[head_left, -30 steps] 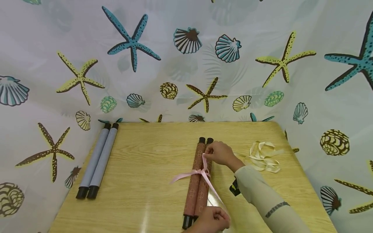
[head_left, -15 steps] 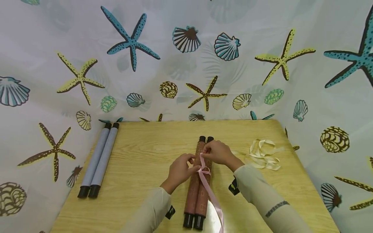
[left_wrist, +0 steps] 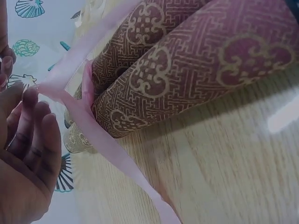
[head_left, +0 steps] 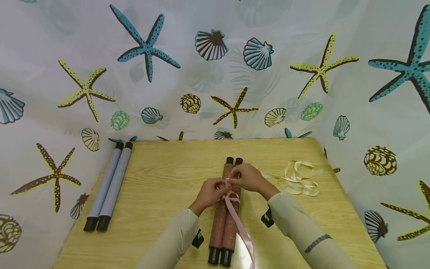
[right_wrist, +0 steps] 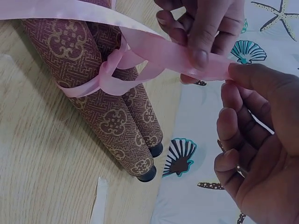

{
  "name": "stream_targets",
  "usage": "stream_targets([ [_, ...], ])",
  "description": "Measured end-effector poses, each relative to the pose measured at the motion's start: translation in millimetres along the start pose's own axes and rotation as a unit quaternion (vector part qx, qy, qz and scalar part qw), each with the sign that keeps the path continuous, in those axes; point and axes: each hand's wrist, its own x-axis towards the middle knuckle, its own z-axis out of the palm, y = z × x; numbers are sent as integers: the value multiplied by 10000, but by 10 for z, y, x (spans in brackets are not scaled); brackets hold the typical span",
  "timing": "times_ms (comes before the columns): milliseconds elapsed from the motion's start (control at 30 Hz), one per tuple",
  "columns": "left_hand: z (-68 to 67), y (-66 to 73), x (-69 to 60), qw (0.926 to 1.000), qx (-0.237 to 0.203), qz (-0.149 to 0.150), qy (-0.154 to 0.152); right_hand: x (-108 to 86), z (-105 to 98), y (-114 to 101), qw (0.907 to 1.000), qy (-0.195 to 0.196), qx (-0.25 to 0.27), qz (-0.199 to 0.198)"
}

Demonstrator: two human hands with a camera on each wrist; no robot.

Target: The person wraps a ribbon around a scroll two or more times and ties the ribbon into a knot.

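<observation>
- Clamped on the pink ribbon (right_wrist: 161, 50), with left hand (head_left: 209, 193) and right hand (head_left: 248, 178) alike!
- Looks light, limp, probably slippery!
- Best pinched flat, across its width.

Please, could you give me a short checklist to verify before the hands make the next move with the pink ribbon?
1. Right hand has the pink ribbon: ok, thumb and finger pinch it.
2. Left hand has the ribbon: ok, it pinches a part beside the right hand's grip.
3. Two brown rolls lie together: ok, side by side on the table.
4. Ribbon snug all around the rolls: cannot tell, the underside is hidden.
5. Bow finished: not ok, no complete bow shows.
6. Cream ribbon out of the way: ok, it lies apart from the rolls.
</observation>
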Motion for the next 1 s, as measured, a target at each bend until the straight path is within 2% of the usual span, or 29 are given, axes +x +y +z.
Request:
stream_targets([
  [133,-18,4,-3,9996,-222,-152,46,8,17,86,9991,-28,403,-102],
  [267,-33,-17,-23,9973,-622,-388,78,-6,95,261,9970,-53,772,84],
  [400,-21,-56,-30,9940,-872,-640,190,-25,232,432,9982,-426,359,226],
  [500,0,-81,-27,9908,-1047,-828,242,-11,312,516,9980,-606,145,85],
  [633,28,-100,-20,9866,-1305,-952,223,10,334,564,9961,-786,387,-109],
  [833,30,-114,-8,9875,-1269,-889,299,15,296,588,9830,-1263,1274,-392],
  [1000,21,-112,-2,9878,-1226,-885,383,23,319,611,9685,-1613,1862,-364],
])
